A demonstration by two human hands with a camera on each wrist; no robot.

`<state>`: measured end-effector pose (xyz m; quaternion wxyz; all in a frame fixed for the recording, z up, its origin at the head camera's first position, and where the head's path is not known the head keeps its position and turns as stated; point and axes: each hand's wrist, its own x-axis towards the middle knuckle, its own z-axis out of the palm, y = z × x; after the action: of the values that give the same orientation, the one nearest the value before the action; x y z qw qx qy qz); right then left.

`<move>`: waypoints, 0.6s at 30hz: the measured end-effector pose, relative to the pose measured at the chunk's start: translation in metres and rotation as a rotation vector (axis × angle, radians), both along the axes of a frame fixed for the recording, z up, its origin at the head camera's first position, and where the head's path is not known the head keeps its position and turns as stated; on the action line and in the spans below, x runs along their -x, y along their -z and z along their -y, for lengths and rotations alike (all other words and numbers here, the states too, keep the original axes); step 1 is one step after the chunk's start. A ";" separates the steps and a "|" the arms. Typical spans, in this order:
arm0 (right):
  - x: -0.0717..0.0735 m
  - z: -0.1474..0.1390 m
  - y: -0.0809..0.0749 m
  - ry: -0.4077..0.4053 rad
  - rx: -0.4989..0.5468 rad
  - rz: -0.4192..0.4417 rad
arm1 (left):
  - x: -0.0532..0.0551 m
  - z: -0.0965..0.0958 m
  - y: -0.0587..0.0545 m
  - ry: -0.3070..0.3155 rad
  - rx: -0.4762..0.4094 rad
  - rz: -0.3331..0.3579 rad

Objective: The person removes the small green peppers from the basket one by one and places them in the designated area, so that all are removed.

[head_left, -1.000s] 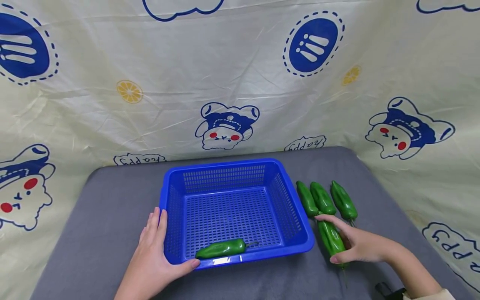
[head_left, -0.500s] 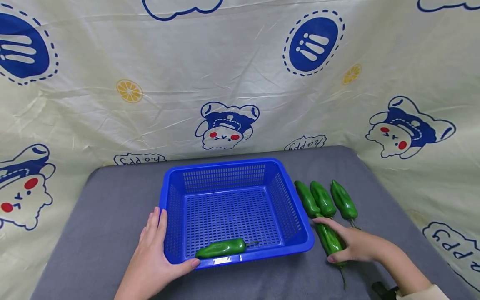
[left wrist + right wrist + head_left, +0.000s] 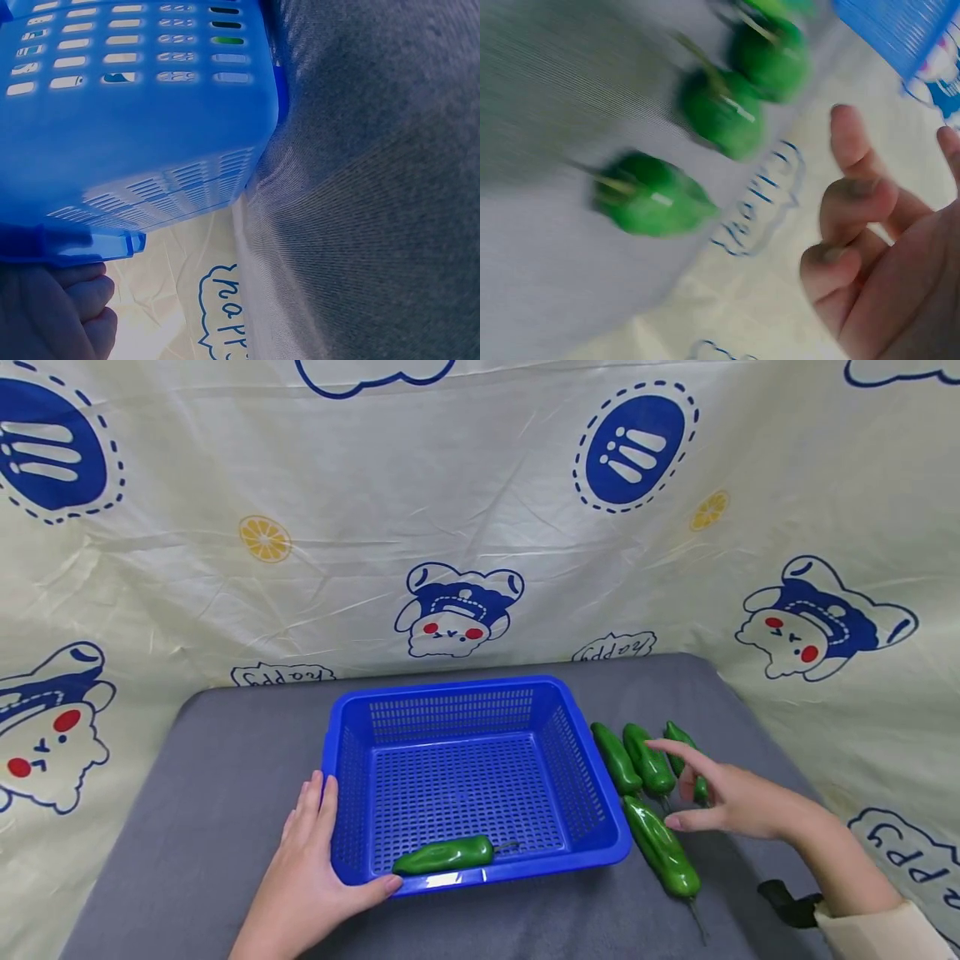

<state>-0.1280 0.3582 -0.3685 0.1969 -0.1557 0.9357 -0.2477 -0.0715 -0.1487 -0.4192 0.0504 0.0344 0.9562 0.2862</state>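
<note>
My left hand [image 3: 303, 868] rests against the near left corner of a blue plastic basket [image 3: 457, 878], its fingers along the left side and thumb on the front rim. Inside the basket, by the front wall, lies one green pepper [image 3: 444, 856]. To the right, my right hand [image 3: 738, 797] hovers with thumb and index finger spread, nothing between them. Beneath and beside it lie a near pepper [image 3: 663, 852], a left pepper [image 3: 617, 760], a middle pepper [image 3: 649, 764] and a far-right pepper [image 3: 678, 739], partly hidden by the hand. The right wrist view shows several peppers, blurred.
A grey cloth-covered table [image 3: 240, 760] carries everything. Behind it hangs a pale printed curtain [image 3: 337, 510]. A black object [image 3: 789, 906] sits by the right wrist, near the cream sleeve [image 3: 873, 931].
My right hand has let go of the near pepper and moved up and away, over toward the far-right ones. That pepper lies slightly turned on the cloth. The left hand stays put.
</note>
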 end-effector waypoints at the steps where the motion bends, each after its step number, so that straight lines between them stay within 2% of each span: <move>1: 0.004 0.000 -0.005 -0.021 0.035 -0.040 | 0.000 0.000 0.000 0.000 0.000 -0.001; 4: 0.019 0.010 -0.022 -0.072 0.106 -0.123 | 0.000 0.000 0.000 -0.003 0.003 -0.003; 7: 0.035 0.030 -0.036 -0.117 0.130 -0.142 | 0.000 0.001 0.000 -0.003 0.007 -0.006; 12: 0.057 0.079 -0.050 -0.187 0.121 -0.076 | 0.000 0.001 0.000 -0.002 0.005 -0.012; 18: 0.067 0.142 -0.050 -0.299 0.141 0.024 | 0.001 0.000 0.002 -0.004 0.013 -0.032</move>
<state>-0.1952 0.2159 -0.3188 0.2314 -0.3036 0.8800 -0.2826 -0.0724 -0.1488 -0.4209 0.0347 0.0366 0.9588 0.2796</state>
